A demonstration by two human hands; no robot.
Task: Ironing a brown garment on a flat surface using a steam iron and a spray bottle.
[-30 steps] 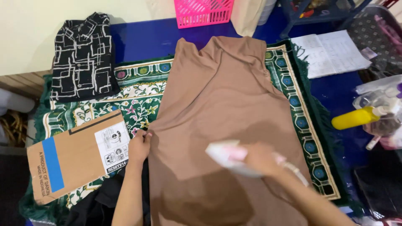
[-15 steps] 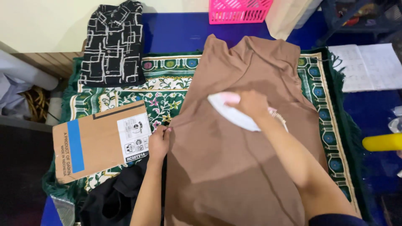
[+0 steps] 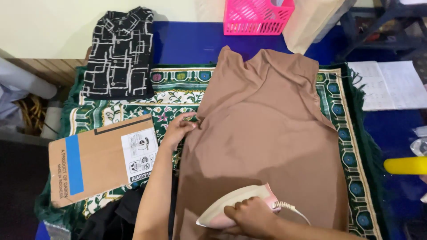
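A brown sleeveless garment (image 3: pixel 262 129) lies flat on a green patterned rug (image 3: pixel 133 106). My left hand (image 3: pixel 180 128) pinches the garment's left edge and holds it taut. My right hand (image 3: pixel 251 215) grips a white and pink clothes iron (image 3: pixel 227 206), which rests on the lower part of the garment with its tip pointing left. The iron's cord (image 3: pixel 291 209) trails off to the right.
A flat cardboard piece (image 3: pixel 100 158) lies on the rug's left side. A folded black and white shirt (image 3: pixel 118 53) sits at the top left. A pink basket (image 3: pixel 258 15) stands at the back, open papers (image 3: pixel 391 84) to the right, a yellow object (image 3: pixel 404 165) at the right edge, dark cloth (image 3: pixel 115 218) below.
My right hand has pulled the iron from the upper middle of the garment down to its lower part. The left hand keeps its pinch on the left edge.
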